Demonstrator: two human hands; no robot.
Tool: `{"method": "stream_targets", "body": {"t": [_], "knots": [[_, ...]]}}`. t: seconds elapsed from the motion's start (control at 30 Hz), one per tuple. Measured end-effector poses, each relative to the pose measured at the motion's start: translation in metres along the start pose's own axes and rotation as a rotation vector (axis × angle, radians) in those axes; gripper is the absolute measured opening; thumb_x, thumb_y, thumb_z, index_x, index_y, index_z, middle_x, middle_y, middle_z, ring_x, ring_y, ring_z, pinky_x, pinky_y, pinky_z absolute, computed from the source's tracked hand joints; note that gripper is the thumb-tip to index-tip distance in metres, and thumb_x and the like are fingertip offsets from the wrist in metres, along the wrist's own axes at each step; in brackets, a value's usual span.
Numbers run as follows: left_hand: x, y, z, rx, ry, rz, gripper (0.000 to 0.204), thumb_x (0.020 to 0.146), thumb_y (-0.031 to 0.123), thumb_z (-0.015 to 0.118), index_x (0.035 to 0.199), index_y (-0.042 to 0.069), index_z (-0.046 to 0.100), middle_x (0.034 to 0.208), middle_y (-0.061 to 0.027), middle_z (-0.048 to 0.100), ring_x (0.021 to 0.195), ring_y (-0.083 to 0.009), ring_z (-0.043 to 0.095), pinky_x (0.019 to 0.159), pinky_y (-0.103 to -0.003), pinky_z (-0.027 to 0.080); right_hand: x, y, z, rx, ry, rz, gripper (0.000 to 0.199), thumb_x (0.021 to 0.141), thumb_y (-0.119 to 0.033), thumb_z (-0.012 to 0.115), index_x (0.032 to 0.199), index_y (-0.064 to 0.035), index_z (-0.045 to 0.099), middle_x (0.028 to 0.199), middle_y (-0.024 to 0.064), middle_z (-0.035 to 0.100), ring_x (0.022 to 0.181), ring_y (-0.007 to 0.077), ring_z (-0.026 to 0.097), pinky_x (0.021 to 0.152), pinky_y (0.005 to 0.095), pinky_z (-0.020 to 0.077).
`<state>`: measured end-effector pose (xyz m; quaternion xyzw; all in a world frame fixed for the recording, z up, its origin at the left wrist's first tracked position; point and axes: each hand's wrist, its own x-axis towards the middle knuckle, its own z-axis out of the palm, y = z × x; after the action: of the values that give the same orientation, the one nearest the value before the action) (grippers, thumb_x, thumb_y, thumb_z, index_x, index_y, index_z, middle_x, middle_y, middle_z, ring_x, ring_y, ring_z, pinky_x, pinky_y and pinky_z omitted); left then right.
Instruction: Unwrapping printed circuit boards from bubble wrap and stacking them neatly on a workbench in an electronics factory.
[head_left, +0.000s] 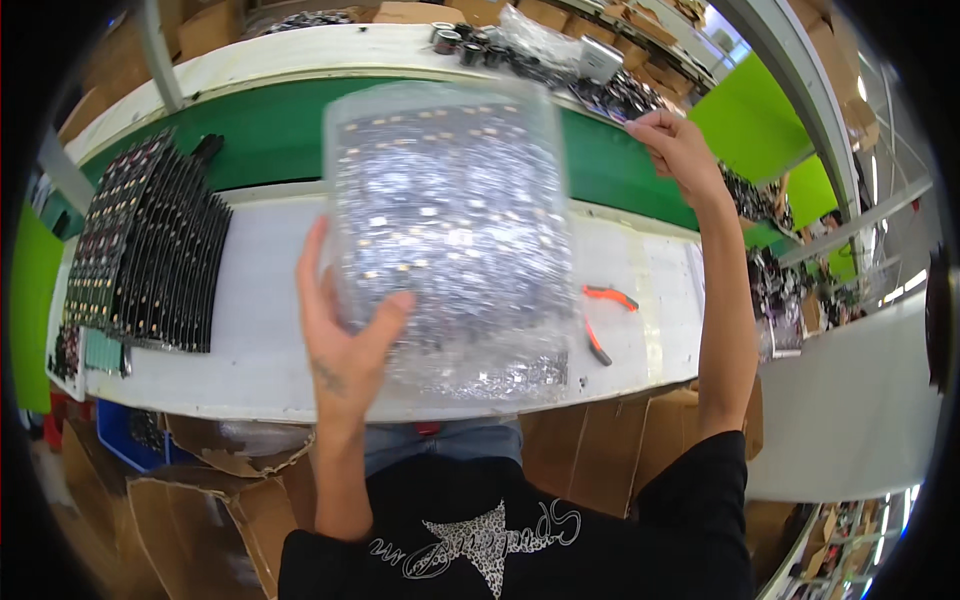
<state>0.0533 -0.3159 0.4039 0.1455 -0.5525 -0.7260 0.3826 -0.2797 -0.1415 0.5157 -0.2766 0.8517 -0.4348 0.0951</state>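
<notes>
Your left hand [345, 345] has its grip closed on one bubble-wrap bundle [450, 230]; your right hand [680, 150] pinches its upper corner. Below the bundle, one pair of orange pliers [603, 318] lies on the surface [250, 330].

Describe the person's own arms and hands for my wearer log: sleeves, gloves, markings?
Both hands are bare, with no gloves: the left hand and the right hand. Both forearms are uncovered. A small dark marking shows near the left wrist. The black short-sleeved top carries a pale printed design on the chest.
</notes>
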Motion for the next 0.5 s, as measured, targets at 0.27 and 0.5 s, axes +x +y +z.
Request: {"method": "stream_targets", "body": {"t": [0.27,0.5], "knots": [[0.003,-0.004,-0.021,-0.122,0.077,-0.149,0.078,0.078,0.006,0.065,0.146,0.000,0.026,0.133,-0.0200,0.047,0.117,-0.0271,0.052,0.100,-0.035,0.041,-0.034,0.087,-0.038,-0.049,-0.003,0.017,0.019,0.089,-0.025,0.067,0.091,-0.0060,0.063,0.078,-0.0004,0.064,0.072,0.0074,0.063,0.067,0.0212,0.0507],[-0.001,-0.015,0.009,-0.036,-0.026,-0.184,0.083,0.075,0.017,0.069,0.144,-0.004,0.027,0.132,-0.0201,0.047,0.117,-0.0273,0.051,0.102,-0.036,0.038,-0.088,0.158,-0.085,-0.080,0.133,0.189,0.020,0.089,-0.022,0.066,0.096,-0.0035,0.065,0.084,0.0031,0.069,0.078,0.0088,0.065,0.071,0.0221,0.0505]]}}
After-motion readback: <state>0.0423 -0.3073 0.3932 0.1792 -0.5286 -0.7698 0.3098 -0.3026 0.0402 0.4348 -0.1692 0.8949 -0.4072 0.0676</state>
